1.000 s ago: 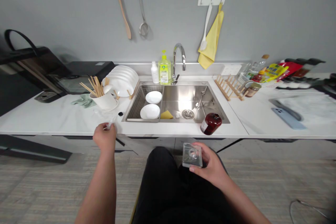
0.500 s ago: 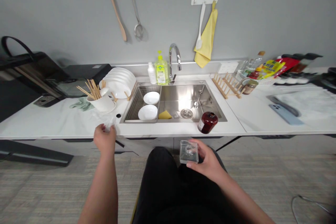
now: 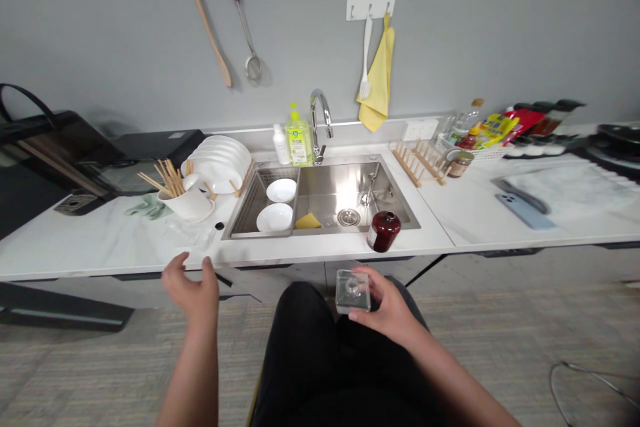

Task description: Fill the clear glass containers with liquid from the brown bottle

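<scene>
Holding sq. glass jar [image 3: 353, 291], R hand [image 3: 387, 307]

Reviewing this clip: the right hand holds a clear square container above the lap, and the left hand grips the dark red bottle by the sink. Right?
No: the head view shows the left hand empty and open; the dark red bottle stands untouched.

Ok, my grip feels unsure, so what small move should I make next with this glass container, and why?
Probably bring your left hand across to steady the clear square glass container. Your right hand alone holds it above your lap, while the left is open and empty, just off the counter edge.
</scene>
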